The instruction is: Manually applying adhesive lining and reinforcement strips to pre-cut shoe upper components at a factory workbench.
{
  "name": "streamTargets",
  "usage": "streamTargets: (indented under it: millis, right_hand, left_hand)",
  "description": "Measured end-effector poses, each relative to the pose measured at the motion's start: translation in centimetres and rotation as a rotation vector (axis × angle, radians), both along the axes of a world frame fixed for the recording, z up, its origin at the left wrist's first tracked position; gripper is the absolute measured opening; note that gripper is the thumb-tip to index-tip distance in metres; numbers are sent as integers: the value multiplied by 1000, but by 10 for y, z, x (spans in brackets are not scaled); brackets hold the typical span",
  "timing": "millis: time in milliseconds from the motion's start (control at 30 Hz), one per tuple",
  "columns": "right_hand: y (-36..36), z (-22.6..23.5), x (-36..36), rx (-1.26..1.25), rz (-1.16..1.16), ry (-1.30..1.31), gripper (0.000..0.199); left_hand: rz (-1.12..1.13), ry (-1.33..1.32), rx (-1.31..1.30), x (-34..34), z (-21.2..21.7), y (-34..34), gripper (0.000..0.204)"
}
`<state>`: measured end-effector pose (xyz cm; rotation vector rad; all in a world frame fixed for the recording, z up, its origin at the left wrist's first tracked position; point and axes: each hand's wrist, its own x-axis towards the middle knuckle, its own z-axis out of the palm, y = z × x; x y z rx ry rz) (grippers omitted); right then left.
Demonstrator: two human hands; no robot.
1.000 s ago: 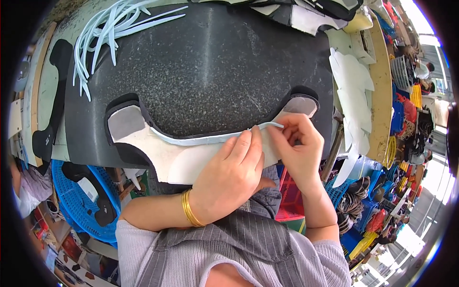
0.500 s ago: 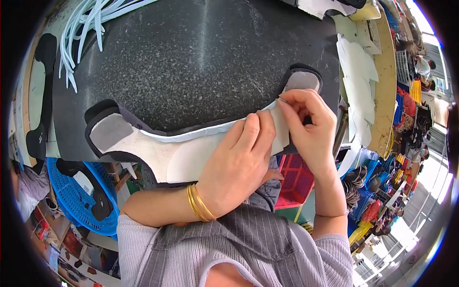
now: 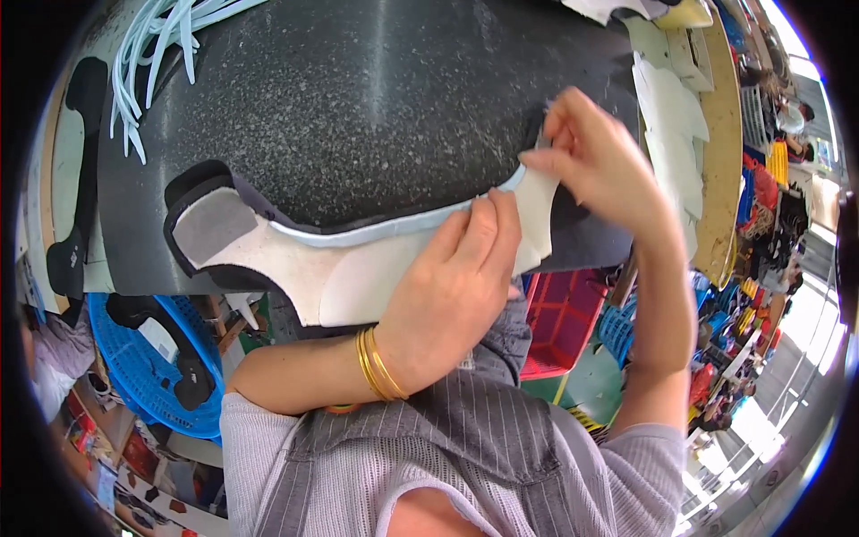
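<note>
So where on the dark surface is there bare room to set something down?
The widest free patch of dark surface lies between the loose pale blue strips, the curved piece and the right hand. A smaller one sits below the strips, left of the piece. It is crowded along the piece's right half, where the left hand rests.

The strip (image 3: 358, 236) is pale blue, the apron (image 3: 483, 434) pinstriped grey.

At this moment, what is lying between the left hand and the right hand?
In the head view, a short stretch of the pale blue strip along the edge of the white piece lies between the left hand and right hand.
</note>
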<state>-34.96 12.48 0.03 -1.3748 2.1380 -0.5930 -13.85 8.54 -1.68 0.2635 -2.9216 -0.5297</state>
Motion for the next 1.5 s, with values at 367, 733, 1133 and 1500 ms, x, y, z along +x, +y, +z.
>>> streamTargets:
  millis: [367, 733, 1133, 1500]
  right_hand:
    - [53, 46, 34, -304, 6, -254, 22]
    - [-35, 49, 48, 247, 379, -818, 57]
    - [-12, -16, 106, -436, 471, 951, 19]
    - [10, -16, 105, -405, 238, 928, 36]
  left_hand:
    - [25, 301, 120, 64, 17, -51, 25]
    - [-408, 333, -707, 102, 38, -59, 22]
    - [-271, 359, -372, 67, 18, -75, 31]
    - [-86, 213, -534, 48, 8, -94, 14]
